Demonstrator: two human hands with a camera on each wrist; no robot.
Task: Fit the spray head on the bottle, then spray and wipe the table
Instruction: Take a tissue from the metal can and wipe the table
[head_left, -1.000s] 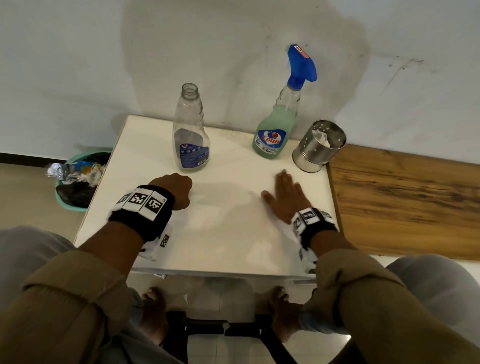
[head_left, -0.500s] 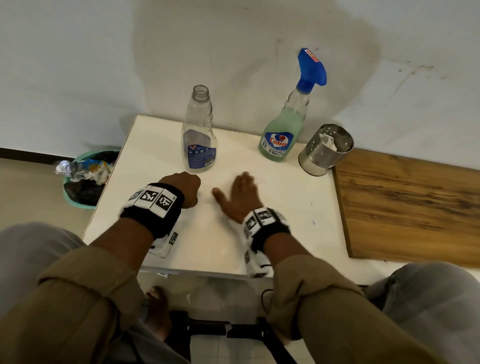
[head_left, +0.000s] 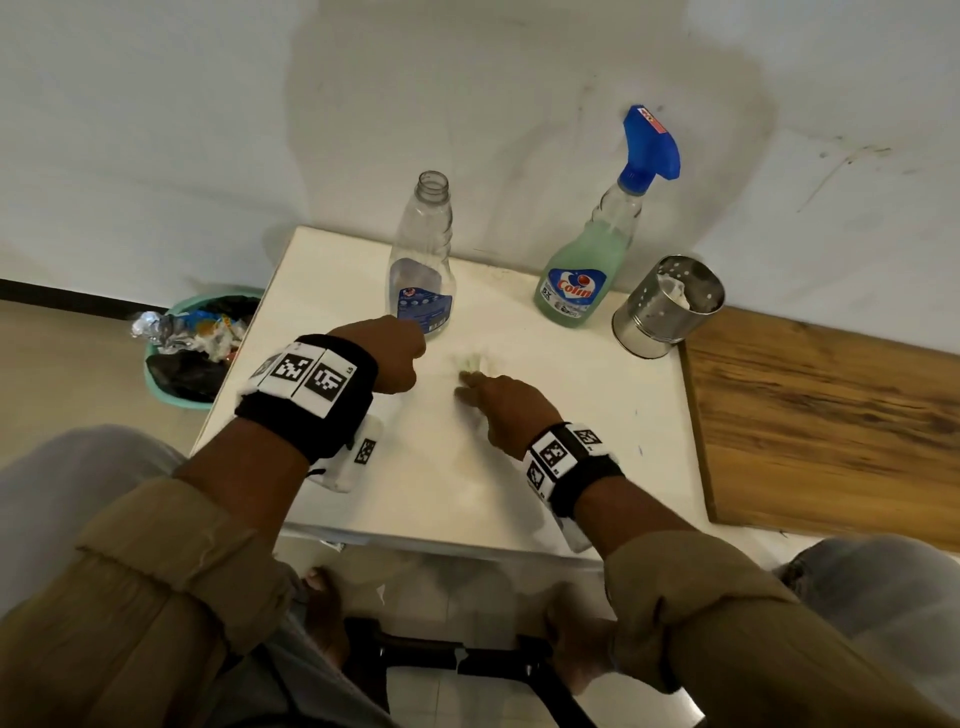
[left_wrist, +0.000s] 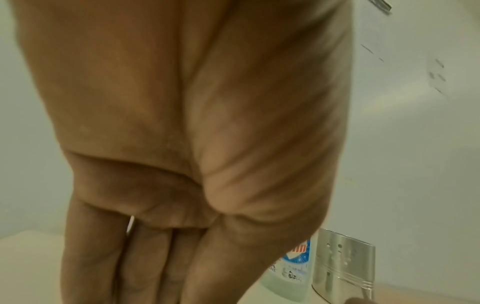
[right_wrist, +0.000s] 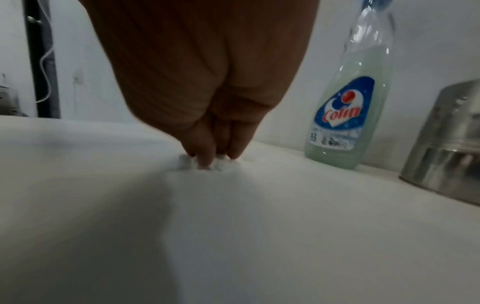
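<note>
Bin (head_left: 171, 364): on the floor just left of the table, green rim showing, stuffed with foil and wrappers; its right side is cut off by the table edge.
Table (head_left: 597, 467): small white top against the wall; its near edge hides the person's feet only in part.
Left hand (head_left: 389, 353): curled into a fist on the table, just in front of the empty bottle. From above the fingers are tucked out of sight. The left wrist view shows fingers (left_wrist: 145, 257) folded down over the palm with nothing plainly between them.
Empty bottle (head_left: 423, 260): clear, upright, neck open with no head on it, near the back of the table; its foot is partly hidden by the left fist.
Wad of tissue (head_left: 472, 362): small, pale, blurred, on the table between the two hands, only a fringe peeping past the fingertips.
Right hand (head_left: 501, 410): blurred, palm down, fingertips (right_wrist: 205, 158) bunched and pressing on the wad. Whether they pinch it or only push it cannot be made out.
Spray bottle (head_left: 584, 270): upright at the back right, part full of green liquid, blue spray head (head_left: 649, 143) fitted on its neck.
Steel holder (head_left: 667, 306): perforated tin just right of the spray bottle, something white inside that is hard to identify.
Wooden board (head_left: 831, 431): lies right of the table, running out of view.
</note>
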